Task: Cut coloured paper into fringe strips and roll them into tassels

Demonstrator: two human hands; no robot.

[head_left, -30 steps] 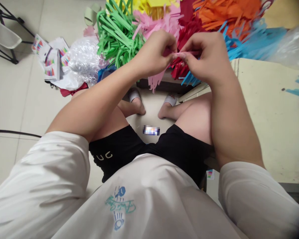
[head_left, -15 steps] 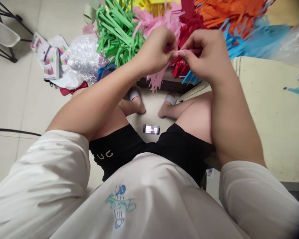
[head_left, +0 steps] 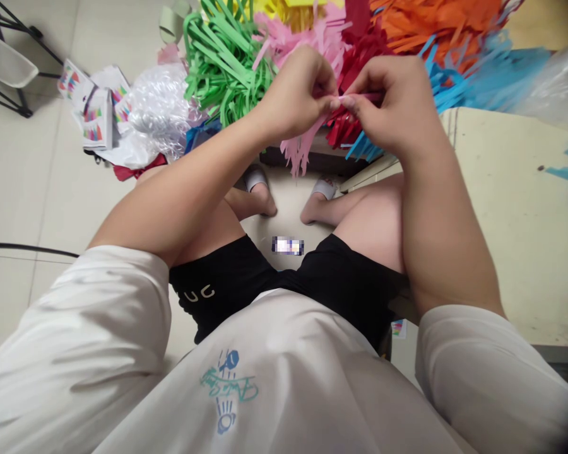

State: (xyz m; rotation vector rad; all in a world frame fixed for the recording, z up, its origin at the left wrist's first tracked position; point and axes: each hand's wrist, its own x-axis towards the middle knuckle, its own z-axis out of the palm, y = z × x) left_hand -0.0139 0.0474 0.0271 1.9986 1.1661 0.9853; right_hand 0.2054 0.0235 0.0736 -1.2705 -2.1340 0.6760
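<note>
A pink paper tassel hangs fringe-down below my left hand. Its upper part runs into my two hands, which meet fingertip to fingertip. My left hand is closed, thumb and fingers pinched on the pink paper. My right hand is closed too, thumb against forefinger on the same twisted pink strip. Just behind the hands lie piles of fringed paper: pink, dark red and green. The fingers hide most of the twisted part.
Orange fringe and blue fringe lie at the back right, near a cream tabletop. Clear plastic wrap and printed packets are at the left. A black-legged stand is at the far left.
The hanging pink fringe has swung slightly to the right. Both hands keep almost the same place and pinch.
</note>
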